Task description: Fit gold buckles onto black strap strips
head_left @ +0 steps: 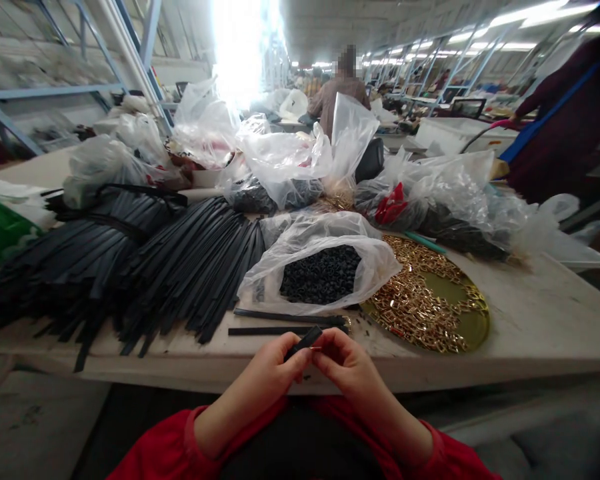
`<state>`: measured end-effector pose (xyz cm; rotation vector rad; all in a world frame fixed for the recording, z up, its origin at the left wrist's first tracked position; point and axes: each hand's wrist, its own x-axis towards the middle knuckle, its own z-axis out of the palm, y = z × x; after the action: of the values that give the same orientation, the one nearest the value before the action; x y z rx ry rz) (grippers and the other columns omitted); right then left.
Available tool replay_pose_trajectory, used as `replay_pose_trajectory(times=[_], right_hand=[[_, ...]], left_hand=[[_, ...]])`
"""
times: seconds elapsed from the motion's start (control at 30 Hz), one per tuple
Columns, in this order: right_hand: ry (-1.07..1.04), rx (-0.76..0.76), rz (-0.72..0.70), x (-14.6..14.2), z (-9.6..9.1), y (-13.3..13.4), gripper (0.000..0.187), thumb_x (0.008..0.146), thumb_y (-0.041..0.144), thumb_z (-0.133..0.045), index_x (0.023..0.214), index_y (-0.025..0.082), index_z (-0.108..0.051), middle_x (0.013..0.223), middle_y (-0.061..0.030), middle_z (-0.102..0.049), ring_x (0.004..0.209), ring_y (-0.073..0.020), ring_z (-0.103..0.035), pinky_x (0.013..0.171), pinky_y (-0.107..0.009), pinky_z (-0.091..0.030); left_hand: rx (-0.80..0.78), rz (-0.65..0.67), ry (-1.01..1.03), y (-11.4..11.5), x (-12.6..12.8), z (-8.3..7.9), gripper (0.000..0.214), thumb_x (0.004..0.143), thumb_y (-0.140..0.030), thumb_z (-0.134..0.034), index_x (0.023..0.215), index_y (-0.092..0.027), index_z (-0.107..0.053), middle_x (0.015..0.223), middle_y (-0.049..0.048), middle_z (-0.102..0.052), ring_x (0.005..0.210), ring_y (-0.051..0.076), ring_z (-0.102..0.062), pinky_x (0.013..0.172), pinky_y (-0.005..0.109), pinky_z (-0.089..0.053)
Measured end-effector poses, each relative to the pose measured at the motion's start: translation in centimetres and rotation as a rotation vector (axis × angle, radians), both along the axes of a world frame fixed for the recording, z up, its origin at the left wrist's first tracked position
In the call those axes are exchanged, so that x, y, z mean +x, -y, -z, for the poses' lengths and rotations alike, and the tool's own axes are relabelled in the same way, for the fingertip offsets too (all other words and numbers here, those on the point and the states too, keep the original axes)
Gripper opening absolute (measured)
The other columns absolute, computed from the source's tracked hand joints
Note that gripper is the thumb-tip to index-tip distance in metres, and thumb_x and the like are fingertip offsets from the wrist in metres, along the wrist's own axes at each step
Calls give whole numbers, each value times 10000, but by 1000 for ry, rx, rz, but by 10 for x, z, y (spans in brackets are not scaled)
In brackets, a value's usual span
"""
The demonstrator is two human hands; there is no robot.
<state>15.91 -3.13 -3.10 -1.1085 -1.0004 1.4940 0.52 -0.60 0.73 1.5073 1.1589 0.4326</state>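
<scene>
At the table's front edge, my left hand (273,367) is closed on a short black strap (305,340), whose end points up to the right. My right hand (353,367) meets it there, thumb and fingers pinched at the strap's side; whatever small piece it grips is too hidden to name. Just beyond lie two finished-looking black straps (275,331) with gold metal at their right ends. Behind them an open plastic bag (260,280) holds small black loops (323,273). To the right, gold buckles (410,293) cover much of a round gold tray (481,331).
Bundles of long black straps (190,267) spread over the left of the table (545,320). Clear plastic bags (285,157) are heaped along the back. A teal stick (426,243) touches the tray's far rim. One person (337,100) is farther back; another (570,113) stands at right.
</scene>
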Motion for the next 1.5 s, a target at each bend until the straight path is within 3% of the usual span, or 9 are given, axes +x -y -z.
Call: replay_pose_trajectory(times=[0.17,0.3,0.4,0.53,0.67,1.0,1.23,1.4,1.5], right_hand=[[-383,-294,147,0,-6,0,262,594,263,-756,758,190,-566,664,58,-573,565,-61,-538,588,-194,-432],[-569,-488,149,-11,-3,6,323,546,247,-790,771,194,-565,673,63,-584,543,-45,-551,601,-191,-447],[-454,-381,142,-20,4,13,281,586,297,-765,750,182,-569,649,55,-584,534,-57,-533,579,-201,-432],[-227,-168,190,-21,6,14,242,647,343,-716,725,169,-568,589,44,-564,552,-86,-513,576,-214,-405],[-264,-220,252,-16,2,7,270,638,370,-716,737,189,-543,603,59,-537,521,-72,-484,543,-202,-385],[-104,-127,114,-28,8,12,265,697,398,-658,700,172,-519,576,54,-510,535,-92,-472,560,-227,-375],[-59,-139,77,-23,11,11,303,779,453,-543,717,156,-547,597,24,-535,573,-105,-482,579,-235,-378],[-148,-232,55,-24,15,12,318,758,472,-552,707,163,-498,587,34,-508,535,-92,-454,549,-228,-371],[-31,-158,90,-25,17,14,323,783,476,-505,688,168,-482,582,29,-492,541,-100,-447,546,-231,-367]], left_hand=[[88,47,-88,5,-10,-2,283,843,-357,-359,719,-162,-522,594,-36,-479,566,107,-449,541,199,-356],[180,97,-132,11,-13,3,261,854,-319,-364,803,-174,-576,723,-7,-580,684,131,-507,641,213,-373],[196,110,-125,14,-9,7,258,857,-315,-367,815,-176,-581,794,9,-616,733,142,-532,683,217,-376],[177,103,-135,13,-6,11,250,852,-303,-364,753,-169,-550,718,0,-594,676,135,-529,628,213,-369],[110,96,-178,12,-9,8,239,826,-307,-390,673,-168,-510,597,-25,-534,576,122,-482,554,214,-345],[-128,-36,134,12,-8,15,223,808,-361,-458,774,-147,-510,689,-14,-549,505,75,-440,477,195,-346],[-261,-65,135,8,-7,13,240,772,-384,-472,731,-147,-467,599,-42,-524,404,43,-356,389,168,-268],[-316,-97,118,9,-5,12,217,734,-365,-488,699,-154,-449,543,-55,-496,383,42,-345,385,168,-253],[-333,-131,96,10,-1,13,215,711,-366,-497,684,-159,-445,512,-65,-467,380,46,-336,387,172,-242]])
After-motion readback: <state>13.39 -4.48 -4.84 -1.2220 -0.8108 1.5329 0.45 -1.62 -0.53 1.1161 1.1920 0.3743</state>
